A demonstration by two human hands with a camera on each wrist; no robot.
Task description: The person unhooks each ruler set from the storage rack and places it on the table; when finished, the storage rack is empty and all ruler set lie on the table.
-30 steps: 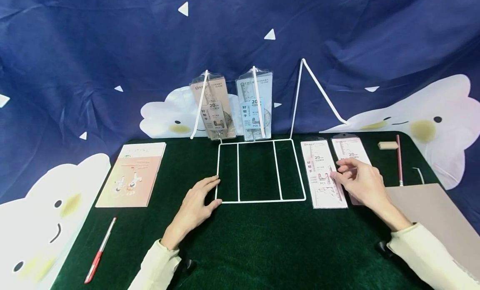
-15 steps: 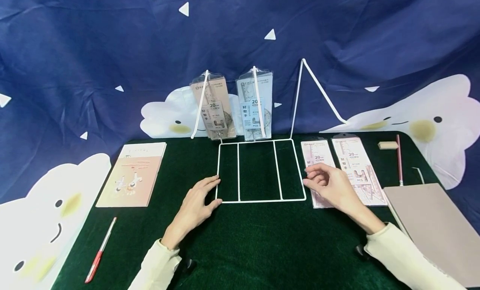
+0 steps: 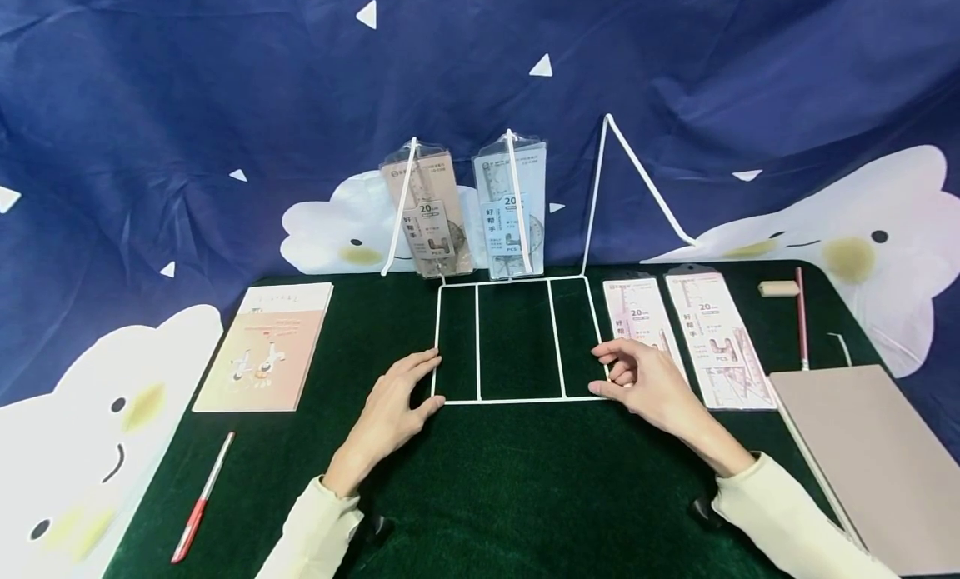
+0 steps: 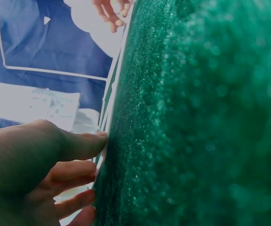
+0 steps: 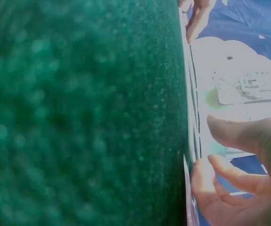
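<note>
Both sides of the white wire-frame rack (image 3: 521, 401), standing on the dark green velvety table (image 3: 517, 496), I'm watching from afar: bare left grip (image 3: 386, 410) spread, fingertips and thumb touching its left side, bare right grip (image 3: 651, 387) loose at its right side, thumb and forefinger spread apart.

Soft, even light is filling the fairly crisp head view. In both wrist views, the near green tablecloth (image 4: 201, 122) is blurring and the cloud-print curtain (image 5: 234, 54) is washing out; shadow is dulling the left hand (image 4: 43, 160).
</note>
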